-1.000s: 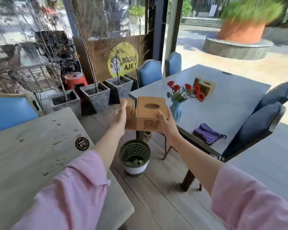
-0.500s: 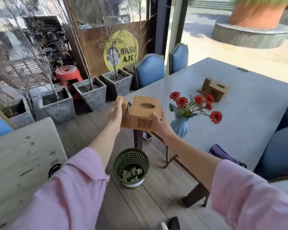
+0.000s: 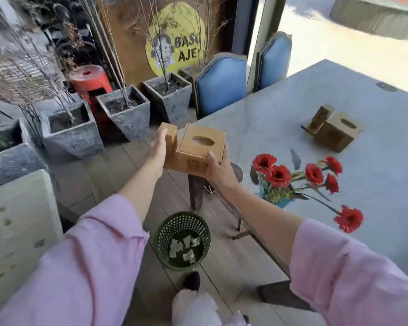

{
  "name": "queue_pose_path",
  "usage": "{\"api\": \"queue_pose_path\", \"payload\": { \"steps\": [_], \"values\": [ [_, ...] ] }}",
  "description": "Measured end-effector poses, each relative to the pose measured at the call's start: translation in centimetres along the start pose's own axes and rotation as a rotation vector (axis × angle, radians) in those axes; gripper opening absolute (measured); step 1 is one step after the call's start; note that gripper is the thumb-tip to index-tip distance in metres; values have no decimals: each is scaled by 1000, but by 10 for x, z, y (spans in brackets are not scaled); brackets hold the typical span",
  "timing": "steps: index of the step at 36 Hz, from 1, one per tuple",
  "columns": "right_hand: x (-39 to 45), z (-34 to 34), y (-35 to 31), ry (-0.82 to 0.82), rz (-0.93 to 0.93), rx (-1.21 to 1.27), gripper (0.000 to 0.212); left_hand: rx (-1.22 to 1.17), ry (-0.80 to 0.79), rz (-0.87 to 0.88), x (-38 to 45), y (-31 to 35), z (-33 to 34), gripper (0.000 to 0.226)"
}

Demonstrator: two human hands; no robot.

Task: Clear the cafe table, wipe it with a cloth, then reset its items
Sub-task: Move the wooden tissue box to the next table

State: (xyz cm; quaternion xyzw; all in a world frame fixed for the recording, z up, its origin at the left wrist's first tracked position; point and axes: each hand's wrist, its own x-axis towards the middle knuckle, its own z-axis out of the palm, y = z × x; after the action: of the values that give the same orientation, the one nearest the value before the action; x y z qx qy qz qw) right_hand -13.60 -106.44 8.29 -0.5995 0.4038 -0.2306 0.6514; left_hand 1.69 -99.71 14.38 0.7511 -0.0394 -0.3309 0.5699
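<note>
I carry a wooden tissue box (image 3: pixel 198 149) with an oval slot and a QR code on its front, held in the air over the near left corner of the grey cafe table (image 3: pixel 339 118). My left hand (image 3: pixel 157 153) presses flat against the box's left side piece. My right hand (image 3: pixel 218 169) grips its right lower corner, thumb on the front. On the table stand a blue vase with red flowers (image 3: pixel 299 180) near the front edge and a second wooden tissue box (image 3: pixel 335 131) farther back.
A green mesh bin (image 3: pixel 183 241) with crumpled tissues sits on the floor below my arms. A pale wooden table (image 3: pixel 17 227) is at the left. Stone planters (image 3: pixel 125 114), a red stool (image 3: pixel 90 81) and blue chairs (image 3: pixel 220 84) line the far side.
I have stepped closer to the grey table, carrying the box forward to its corner. The purple cloth seen a second ago has left the view.
</note>
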Motion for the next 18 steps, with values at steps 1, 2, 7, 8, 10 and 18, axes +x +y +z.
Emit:
{"api": "queue_pose_path", "payload": {
  "steps": [1,2,7,8,10,18],
  "values": [
    [6,3,0,20,7,6,89,18,-6,11,11,3,4,62],
    [10,7,-5,44,18,9,89,38,-14,20,23,8,9,63],
    [53,26,-9,187,48,47,75,121,-130,-32,109,14,26,93],
    [62,30,-5,217,44,54,74,138,-155,-44,133,10,29,94],
    [78,40,2,258,49,56,72,187,-202,-65,146,19,34,96],
    [116,80,30,496,96,22,74,350,-407,35,202,21,55,76]
  ]
}}
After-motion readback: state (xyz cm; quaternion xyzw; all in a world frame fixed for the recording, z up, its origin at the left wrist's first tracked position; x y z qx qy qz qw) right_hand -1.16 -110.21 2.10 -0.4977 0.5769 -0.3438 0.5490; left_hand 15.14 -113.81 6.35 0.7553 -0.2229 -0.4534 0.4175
